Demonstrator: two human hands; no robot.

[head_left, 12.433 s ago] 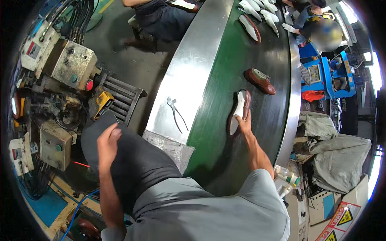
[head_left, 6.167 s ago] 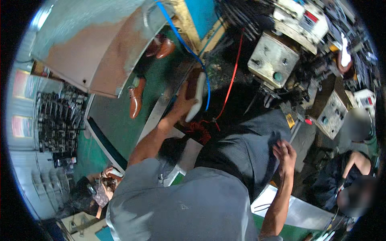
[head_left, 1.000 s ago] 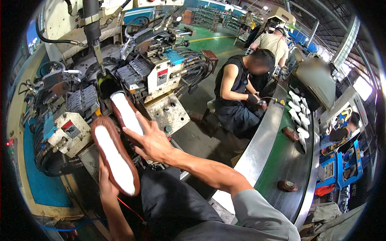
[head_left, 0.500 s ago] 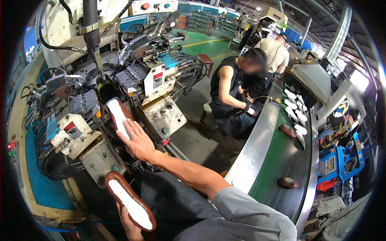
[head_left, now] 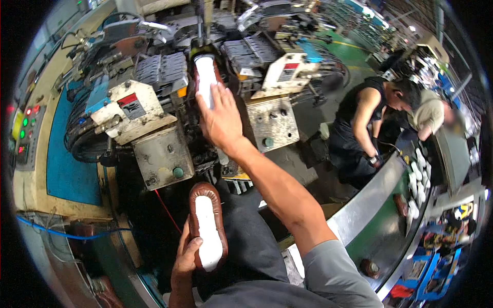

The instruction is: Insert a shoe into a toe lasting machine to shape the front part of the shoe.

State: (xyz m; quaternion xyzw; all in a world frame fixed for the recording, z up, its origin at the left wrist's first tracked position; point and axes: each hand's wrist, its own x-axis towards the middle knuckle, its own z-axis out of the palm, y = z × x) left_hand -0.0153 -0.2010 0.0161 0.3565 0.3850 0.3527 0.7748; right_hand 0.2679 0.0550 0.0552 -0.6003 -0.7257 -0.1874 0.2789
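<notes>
My left hand (head_left: 186, 258), low in the middle, is closed round a brown shoe upper (head_left: 224, 201) with a white sole face turned up; the thumb lies on the white face. A second brown shoe upper (head_left: 197, 87) with a white sole face (head_left: 205, 72) sits bottom up in the machine, its far end under a vertical rod (head_left: 204, 25). On its near part rests my right hand (head_left: 223, 118), fingers stretched out and lying flat. That hand covers the near end of this upper.
Machine blocks with metal plates (head_left: 164, 154) flank the seated upper. A control panel (head_left: 30, 133) with lit buttons stands at left. A conveyor (head_left: 354, 218) with white shoe forms (head_left: 418, 179) and brown shoe pieces (head_left: 370, 268) runs at right. Beside it a co-worker (head_left: 359, 123) sits bent over.
The view has turned left and down, so the machine shows further right. My left hand has tilted its upper to nearly upright in the picture. My right hand stays on the machine's upper.
</notes>
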